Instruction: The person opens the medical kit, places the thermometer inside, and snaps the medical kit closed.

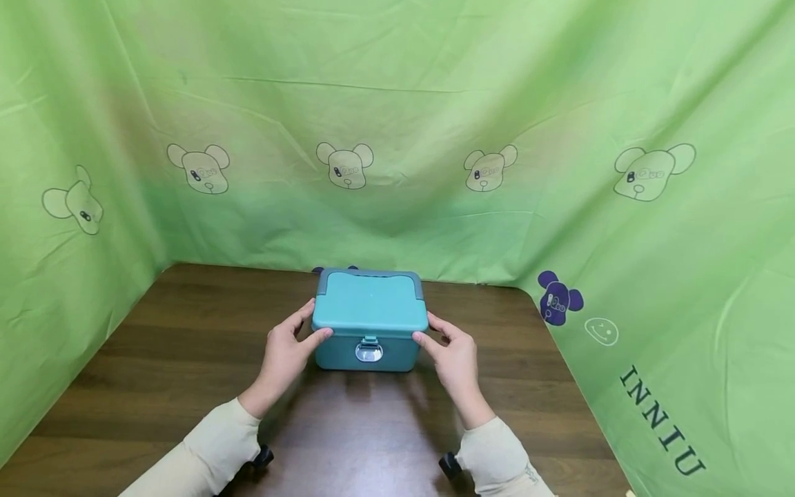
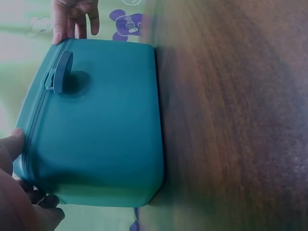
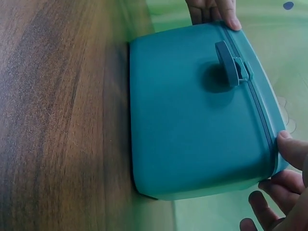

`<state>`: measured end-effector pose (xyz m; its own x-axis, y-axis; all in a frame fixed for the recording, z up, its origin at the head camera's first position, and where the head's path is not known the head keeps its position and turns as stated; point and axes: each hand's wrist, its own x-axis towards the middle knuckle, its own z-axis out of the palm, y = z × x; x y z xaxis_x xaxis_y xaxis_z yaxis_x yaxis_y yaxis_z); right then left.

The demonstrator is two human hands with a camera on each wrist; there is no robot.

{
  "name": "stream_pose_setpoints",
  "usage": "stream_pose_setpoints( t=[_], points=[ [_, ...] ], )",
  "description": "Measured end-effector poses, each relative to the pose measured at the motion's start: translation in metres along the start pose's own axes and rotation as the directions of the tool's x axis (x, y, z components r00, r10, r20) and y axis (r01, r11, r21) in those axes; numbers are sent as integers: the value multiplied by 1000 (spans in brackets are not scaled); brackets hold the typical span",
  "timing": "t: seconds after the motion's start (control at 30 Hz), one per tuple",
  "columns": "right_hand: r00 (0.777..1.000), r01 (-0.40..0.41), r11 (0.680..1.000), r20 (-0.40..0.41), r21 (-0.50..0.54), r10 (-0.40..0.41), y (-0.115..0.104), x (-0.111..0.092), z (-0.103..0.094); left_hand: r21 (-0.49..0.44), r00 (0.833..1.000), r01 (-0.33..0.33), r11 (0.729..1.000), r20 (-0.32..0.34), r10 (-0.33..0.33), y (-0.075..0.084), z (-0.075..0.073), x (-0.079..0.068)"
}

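Note:
A teal plastic storage box (image 1: 370, 301) stands on the wooden table with its lid down. On its front hangs a clasp (image 1: 369, 351), which juts out from the wall in both wrist views. My left hand (image 1: 288, 352) grips the left front corner at the lid's edge, thumb (image 2: 16, 137) on the front and fingers along the side. At the opposite corner my right hand (image 1: 456, 359) holds the lid's edge the same way, its thumb (image 3: 288, 144) on the front. Some fingertips are hidden behind the box's sides. What is inside cannot be seen.
The brown wooden table (image 1: 186, 345) extends around the box. A green cloth (image 1: 404, 228) printed with bear heads hangs behind it and along both sides. Black straps (image 1: 450, 466) show at both wrists, below the pale sleeves.

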<state>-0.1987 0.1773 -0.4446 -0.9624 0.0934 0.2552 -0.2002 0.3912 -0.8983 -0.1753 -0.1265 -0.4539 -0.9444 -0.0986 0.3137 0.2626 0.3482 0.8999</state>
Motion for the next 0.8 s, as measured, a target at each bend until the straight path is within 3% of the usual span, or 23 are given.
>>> stream_pose_setpoints(
  t=[0.3,0.63,0.8],
  points=[
    [997,52,988,-43,-147,-59,0,3,6,12,1000,28,1000,14,-28,-4,2,6],
    [998,20,988,-49,-155,-27,2,13,11,-30,999,29,999,-22,-30,-14,12,17],
    [997,7,989,-77,-146,-18,4,14,14,-39,998,58,998,-8,-58,-17,12,20]
  ],
)
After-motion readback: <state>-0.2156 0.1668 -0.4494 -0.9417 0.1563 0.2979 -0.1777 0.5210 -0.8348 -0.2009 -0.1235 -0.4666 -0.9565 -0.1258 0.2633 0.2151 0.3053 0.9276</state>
